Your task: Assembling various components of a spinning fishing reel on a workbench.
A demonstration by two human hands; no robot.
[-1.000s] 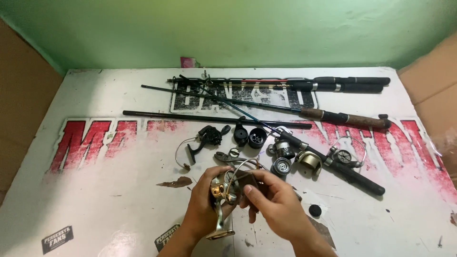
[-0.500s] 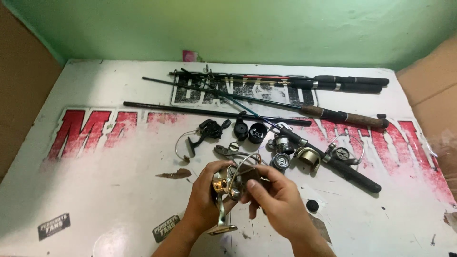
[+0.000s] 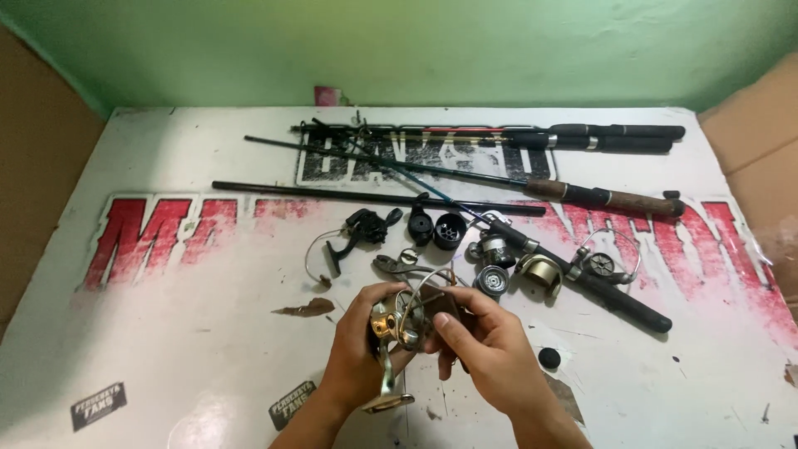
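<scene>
I see my left hand (image 3: 359, 353) gripping the reel (image 3: 397, 333) while my right hand (image 3: 486, 349) pinches its side (over the table (image 3: 166, 333)); a slip could drop it onto loose parts (image 3: 449, 231) beyond.

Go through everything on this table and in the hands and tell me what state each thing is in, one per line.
Gold spinning reel: off the table, held in both hands, foot pointing down.
Left hand: gripping the reel body.
Right hand: fingers on the reel's front.
Fishing rods: lying flat on the table.
Black spools: loose, apart from any reel.
Black reel body: lying detached, bail wire sticking out.
Small black knob: lying loose.
</scene>
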